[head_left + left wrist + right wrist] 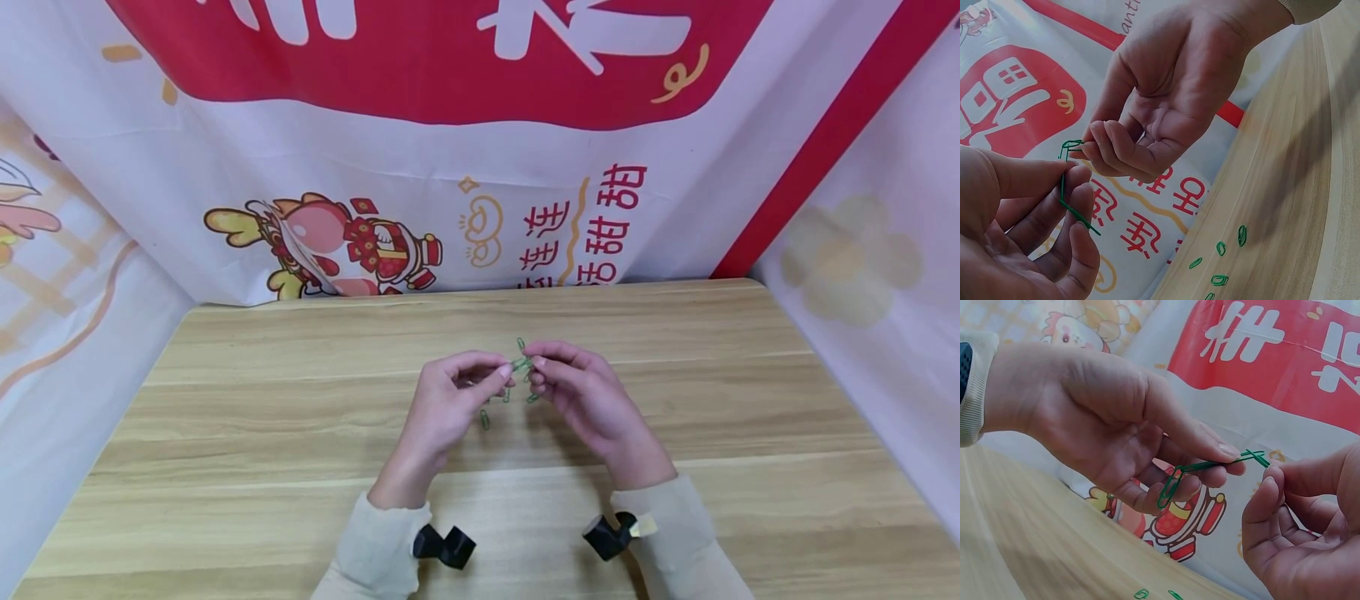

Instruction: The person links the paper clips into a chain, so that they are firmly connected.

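Over the wooden table my two hands meet fingertip to fingertip. My left hand (446, 404) pinches a green paper clip (1200, 465) between thumb and fingers, and a second linked clip (1172, 487) hangs down from it across the fingers. Thumb and forefinger of my right hand (592, 400) pinch another green paper clip (1260, 459), which crosses the free end of the left hand's clip in the right wrist view. Its far part is hidden by the right fingertips. Below the hands, several loose green paper clips (1219, 280) lie on the tabletop.
The light wood table (262, 400) reaches to a printed cloth (450, 150) hanging along its back, with more cloth at both sides. Black wrist mounts (444, 546) sit on the sleeves. One loose clip (484, 420) lies beside the left hand.
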The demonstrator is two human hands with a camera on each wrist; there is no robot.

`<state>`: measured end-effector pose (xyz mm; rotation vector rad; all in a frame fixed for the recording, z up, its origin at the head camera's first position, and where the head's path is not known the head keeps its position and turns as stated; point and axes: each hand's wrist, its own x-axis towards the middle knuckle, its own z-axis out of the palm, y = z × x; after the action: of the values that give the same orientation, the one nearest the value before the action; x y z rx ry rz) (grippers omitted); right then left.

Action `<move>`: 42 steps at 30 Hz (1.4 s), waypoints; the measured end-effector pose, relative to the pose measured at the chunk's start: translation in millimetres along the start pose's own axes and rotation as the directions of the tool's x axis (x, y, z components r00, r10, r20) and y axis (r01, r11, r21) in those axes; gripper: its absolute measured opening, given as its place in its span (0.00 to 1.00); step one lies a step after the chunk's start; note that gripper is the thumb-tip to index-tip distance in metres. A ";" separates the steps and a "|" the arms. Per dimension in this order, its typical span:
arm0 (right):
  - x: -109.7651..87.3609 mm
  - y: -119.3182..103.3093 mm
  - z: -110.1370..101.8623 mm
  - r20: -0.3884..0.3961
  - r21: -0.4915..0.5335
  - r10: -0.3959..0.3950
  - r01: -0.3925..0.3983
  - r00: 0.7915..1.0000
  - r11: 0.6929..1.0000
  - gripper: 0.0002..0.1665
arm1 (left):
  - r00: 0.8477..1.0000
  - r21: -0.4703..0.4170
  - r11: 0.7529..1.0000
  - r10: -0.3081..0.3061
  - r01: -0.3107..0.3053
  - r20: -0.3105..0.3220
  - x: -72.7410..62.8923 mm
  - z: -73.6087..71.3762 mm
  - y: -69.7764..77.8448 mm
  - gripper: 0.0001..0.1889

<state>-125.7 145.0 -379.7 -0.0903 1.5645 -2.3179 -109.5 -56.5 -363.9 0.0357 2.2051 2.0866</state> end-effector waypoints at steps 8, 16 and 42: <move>-0.4 -0.1 1.7 0.002 0.036 -0.001 0.001 1.000 0.999 0.15 | 1.000 0.020 1.000 -0.004 0.004 0.008 -0.8 -0.8 1.5 0.07; -0.3 1.4 7.5 0.013 -0.008 -0.008 0.008 1.000 1.000 0.14 | 0.998 0.029 0.998 0.057 -0.056 -0.016 -1.3 1.6 1.5 0.07; 0.9 3.4 9.6 -0.046 -0.029 -0.053 0.051 0.998 0.998 0.10 | 0.987 0.267 0.952 0.160 -0.150 -0.016 -4.5 7.0 1.2 0.06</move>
<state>-123.5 135.0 -379.2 -0.0854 1.6356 -2.3542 -104.5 -49.9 -362.8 0.1989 2.5665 1.8584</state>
